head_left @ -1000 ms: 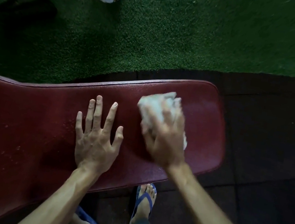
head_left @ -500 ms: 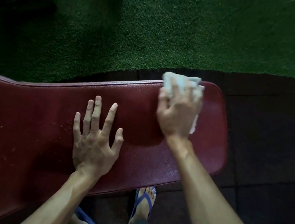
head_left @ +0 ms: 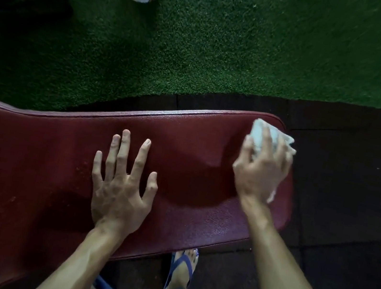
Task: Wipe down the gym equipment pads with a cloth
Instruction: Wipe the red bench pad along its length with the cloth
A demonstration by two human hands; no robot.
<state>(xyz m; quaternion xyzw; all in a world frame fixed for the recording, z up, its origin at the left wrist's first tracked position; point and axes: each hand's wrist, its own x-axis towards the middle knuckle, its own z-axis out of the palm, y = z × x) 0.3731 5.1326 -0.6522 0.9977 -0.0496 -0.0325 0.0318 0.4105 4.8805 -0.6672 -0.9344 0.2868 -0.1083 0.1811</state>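
Risk, cloth: the crumpled white cloth point(head_left: 265, 138) sits at the far right corner of the dark red padded vinyl bench pad point(head_left: 192, 144), part of it overhanging the edge. We judge a stroke further right could carry it off the pad, leaving the corner seam unwiped.
Risk, coverage: pale specks show on the pad's left stretch; we judge they get missed if wiping stays at this end.
Risk, footing: our blue flip-flop point(head_left: 183, 265) stands on the dark rubber floor tile point(head_left: 348, 221) just under the pad edge; leaning hard could shift the bench.
Right hand point(head_left: 261, 171): fingers curled round the cloth, bunching it against the pad; the view is blurred, so how firmly it presses is unclear.
Left hand point(head_left: 123, 183): flat, fingers spread, palm down on the pad, holding nothing.
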